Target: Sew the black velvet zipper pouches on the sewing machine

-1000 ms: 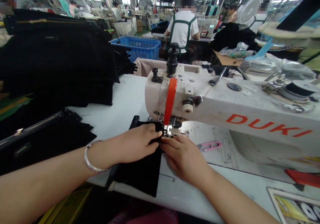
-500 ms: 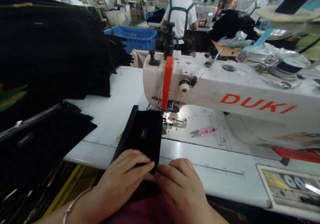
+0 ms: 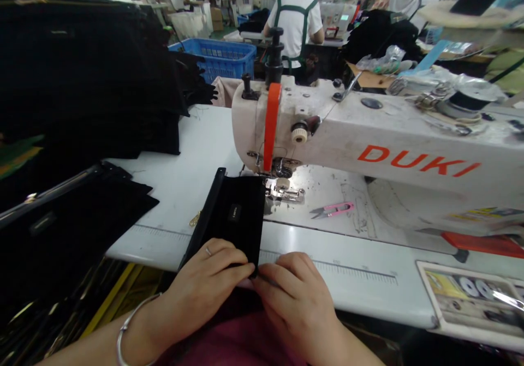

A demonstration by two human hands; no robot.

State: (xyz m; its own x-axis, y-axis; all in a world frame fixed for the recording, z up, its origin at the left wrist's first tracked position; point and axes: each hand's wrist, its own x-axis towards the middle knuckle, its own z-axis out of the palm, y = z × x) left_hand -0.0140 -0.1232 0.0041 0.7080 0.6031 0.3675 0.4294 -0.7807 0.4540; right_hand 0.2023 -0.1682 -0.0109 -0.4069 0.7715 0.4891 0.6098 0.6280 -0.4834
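Note:
A black fabric piece [image 3: 241, 240] with a small label and a zipper along its left side lies under the head of a white sewing machine [image 3: 327, 120]. Its far right corner is by the presser foot [image 3: 282, 189]. My left hand [image 3: 208, 284], with a ring and a bracelet, is closed on the near edge of the fabric. Beside it, my right hand [image 3: 295, 289] pinches the near right corner, fingertips almost touching the left ones. A gold zipper pull [image 3: 195, 219] rests on the table left of the fabric.
Pink thread snips [image 3: 333, 210] lie on the machine bed. Stacks of black pieces [image 3: 90, 82] rise at the left, with another zippered piece [image 3: 73, 213] nearer. Behind stand a blue crate [image 3: 221, 58] and a person in a white shirt [image 3: 295, 25].
The view has shifted slightly. Both hands keep their hold at the fabric's near edge, and the fabric stays by the presser foot.

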